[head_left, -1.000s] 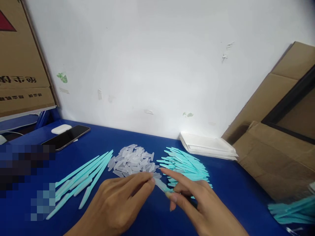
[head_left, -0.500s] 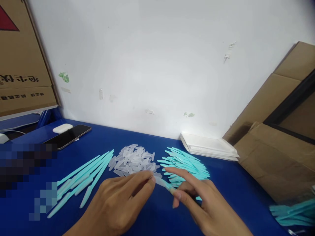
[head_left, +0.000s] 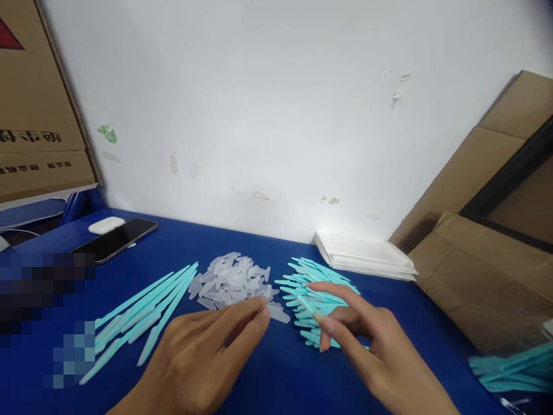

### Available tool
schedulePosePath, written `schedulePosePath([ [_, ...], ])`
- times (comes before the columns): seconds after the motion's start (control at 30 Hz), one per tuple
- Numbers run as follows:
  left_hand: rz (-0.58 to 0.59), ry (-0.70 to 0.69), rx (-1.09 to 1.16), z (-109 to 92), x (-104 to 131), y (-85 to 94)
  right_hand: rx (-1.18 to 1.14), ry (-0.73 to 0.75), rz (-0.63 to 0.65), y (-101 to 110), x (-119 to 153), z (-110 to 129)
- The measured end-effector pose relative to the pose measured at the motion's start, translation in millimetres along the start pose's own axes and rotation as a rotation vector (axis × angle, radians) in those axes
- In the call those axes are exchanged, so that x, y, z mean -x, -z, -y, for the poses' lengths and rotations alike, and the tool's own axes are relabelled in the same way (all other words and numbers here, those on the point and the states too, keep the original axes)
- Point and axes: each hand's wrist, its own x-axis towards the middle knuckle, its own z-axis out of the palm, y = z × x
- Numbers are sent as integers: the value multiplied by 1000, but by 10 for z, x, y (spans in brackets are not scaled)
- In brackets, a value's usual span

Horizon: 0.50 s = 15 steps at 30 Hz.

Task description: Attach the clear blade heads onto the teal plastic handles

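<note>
My left hand [head_left: 207,351] is closed, its thumb and forefinger pinching a translucent plastic cap [head_left: 279,313] that points right. Beside its fingertips lies a pile of similar clear caps [head_left: 233,279]. A turquoise eyebrow razor [head_left: 307,305] is pinched between the thumb and fingers of my right hand [head_left: 363,328], its tip towards the upper left and apart from the cap. Behind and under my right hand spreads a heap of turquoise razors [head_left: 319,276]. Left of my left hand, several razors [head_left: 147,311] with translucent caps over their ends lie fanned out.
A phone [head_left: 121,239] and a white case [head_left: 106,225] lie at the back left of the blue table [head_left: 268,380]. White sheets or sleeves [head_left: 367,256] are stacked against the wall. Cardboard [head_left: 466,276] stands at right, near more turquoise razors [head_left: 518,369].
My right hand has moved right with the razor, away from the cap in my left hand. A gap now shows between razor and cap. The view has shifted slightly.
</note>
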Motion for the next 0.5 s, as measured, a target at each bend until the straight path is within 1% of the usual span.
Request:
schedulePosePath([
  [0.2,-35,-28,52,-37,-43,12,71,-36,109,-45,25,33],
  [0.3,-4,-38,35,-44,-51,12,84,-53,120,-68,30,59],
  [0.4,27,-38,4,-34,-7,2,68,-43,108,-62,24,47],
  [0.5,24,-16,11,-29,40,-11,76,-43,111,-56,31,40],
])
